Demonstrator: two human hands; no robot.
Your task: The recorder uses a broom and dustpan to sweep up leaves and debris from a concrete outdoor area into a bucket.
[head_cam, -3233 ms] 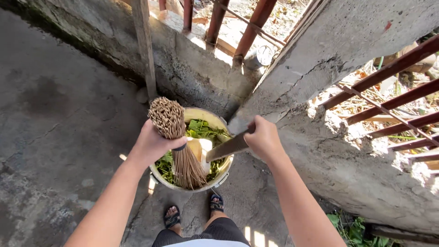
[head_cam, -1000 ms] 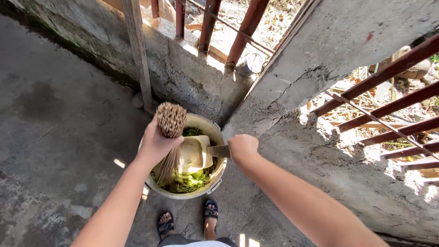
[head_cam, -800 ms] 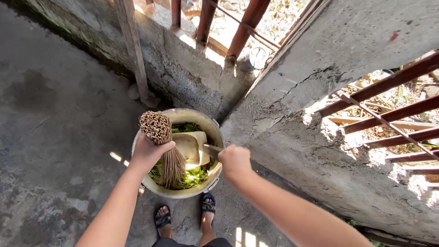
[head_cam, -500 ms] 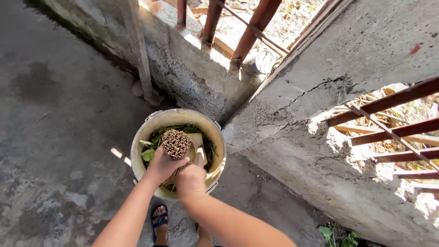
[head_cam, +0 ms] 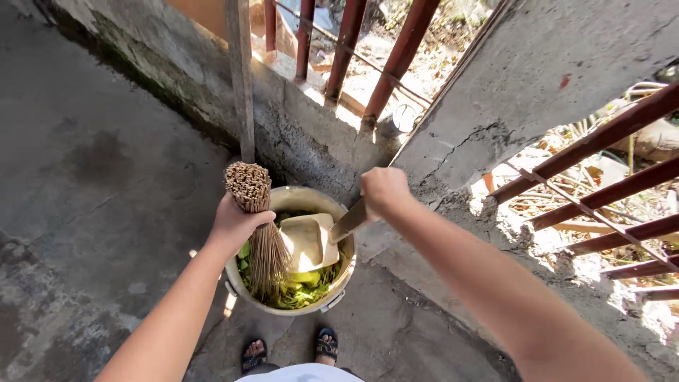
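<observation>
Head camera looked straight down on a bucket (head_cam: 336, 293) standing in the corner of a concrete floor (head_cam: 92, 177), against a low concrete wall (head_cam: 297, 134) topped with rust-red railing bars (head_cam: 399, 60). The left hand (head_cam: 237, 223) was clenched around a stick broom (head_cam: 258, 226), gripping it just below the bundled top. The broom's long axis ran nearly upright, tilted slightly: the cut butt ends pointed up toward the camera and the loose bristle tips pointed down into the bucket, resting among green leaves (head_cam: 300, 286). The right hand (head_cam: 384, 191) was closed around the handle of a pale dustpan (head_cam: 308, 240), fingers wrapped over the grip so that the handle's end was hidden. The dustpan's long axis slanted from the hand at upper right down to lower left, its scoop pointing into the bucket and lying over the leaves, just beside the broom bristles. Whether the scoop touched the bristles could not be told. A wooden post (head_cam: 242, 78) rose from the wall behind the broom. Two sandalled feet (head_cam: 290, 354) stood just below the bucket.
</observation>
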